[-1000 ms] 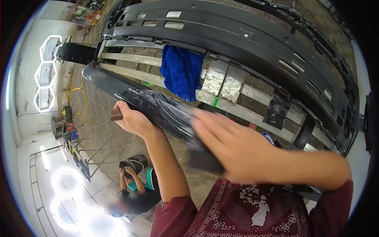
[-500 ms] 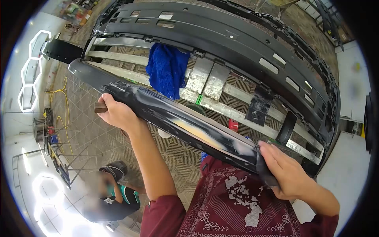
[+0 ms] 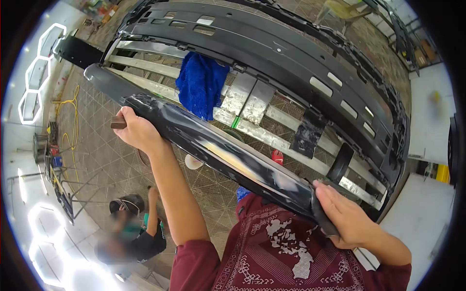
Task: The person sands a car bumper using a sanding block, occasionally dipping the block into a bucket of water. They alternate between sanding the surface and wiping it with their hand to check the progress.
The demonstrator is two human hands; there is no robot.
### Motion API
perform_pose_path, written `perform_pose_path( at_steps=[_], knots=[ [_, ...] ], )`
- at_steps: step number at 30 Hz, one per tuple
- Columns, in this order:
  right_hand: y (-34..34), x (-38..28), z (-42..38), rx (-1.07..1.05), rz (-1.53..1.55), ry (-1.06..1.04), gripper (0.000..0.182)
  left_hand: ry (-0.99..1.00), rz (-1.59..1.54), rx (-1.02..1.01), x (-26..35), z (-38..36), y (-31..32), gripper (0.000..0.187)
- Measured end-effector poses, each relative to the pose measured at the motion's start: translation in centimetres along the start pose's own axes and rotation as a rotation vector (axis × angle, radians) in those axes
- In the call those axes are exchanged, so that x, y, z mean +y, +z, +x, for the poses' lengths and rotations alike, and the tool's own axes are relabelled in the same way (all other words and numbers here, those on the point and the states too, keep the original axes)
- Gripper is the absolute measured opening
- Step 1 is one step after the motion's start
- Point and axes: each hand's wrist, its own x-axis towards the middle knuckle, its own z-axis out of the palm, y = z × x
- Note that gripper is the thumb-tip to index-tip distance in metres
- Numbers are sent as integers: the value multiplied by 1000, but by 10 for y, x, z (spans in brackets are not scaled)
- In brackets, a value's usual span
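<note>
A long glossy black car bumper (image 3: 194, 138) with a pale worn patch lies diagonally before me. At its left part, my left hand (image 3: 138, 128) closes round a small brown block (image 3: 118, 122) whose end sticks out past the thumb side; the hand rests against the bumper. At the near right end, my right hand (image 3: 342, 213) presses a dark sheet, which looks like sandpaper (image 3: 322, 213), over the bumper's edge. The fingers of that hand lie together along the sheet. Part of the sheet is hidden under the palm.
A blue cloth (image 3: 201, 85) hangs over the metal slats of the stand (image 3: 272, 140). Behind it lies a large dark bumper frame (image 3: 272, 46). A dark sheet (image 3: 308, 133) drapes over the slats at right. Another person (image 3: 133, 237) crouches at lower left beside a black bucket (image 3: 127, 206).
The whole view has shifted slightly, so the bumper and stand sit a bit further left. Both hands keep their places on the bumper. The other person's arm has risen.
</note>
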Motion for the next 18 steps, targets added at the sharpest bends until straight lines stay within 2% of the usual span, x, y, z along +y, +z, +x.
perform_pose_path(
  at_steps=[2, 4, 7, 11, 13, 15, 17, 18],
  knots=[
    [-1, 1, 19, 12, 2, -20, 108, 2, -15, 16, -1, 0, 2, 23],
    [0, 6, 71, 34, 89, -193, 108, 5, -34, -7, -7, 4, -1, 23],
    [9, 6, 96, 60, 159, -212, 112, 26, 23, 0, -4, 5, -4, 23],
    [-4, 13, 26, -37, 89, -157, 111, 49, 31, -9, -13, 10, -8, 22],
    [-3, 8, 36, -70, 109, -120, 110, 39, 45, 47, -11, 7, -4, 23],
    [3, 0, 86, 34, 159, -184, 107, 31, -16, 13, -11, 6, -3, 23],
    [14, -12, 174, 114, 194, -264, 89, 77, 60, 19, -12, 9, -6, 24],
    [45, -15, 232, 365, 120, -328, 75, 152, 73, -12, -23, 22, -11, 22]
  ],
)
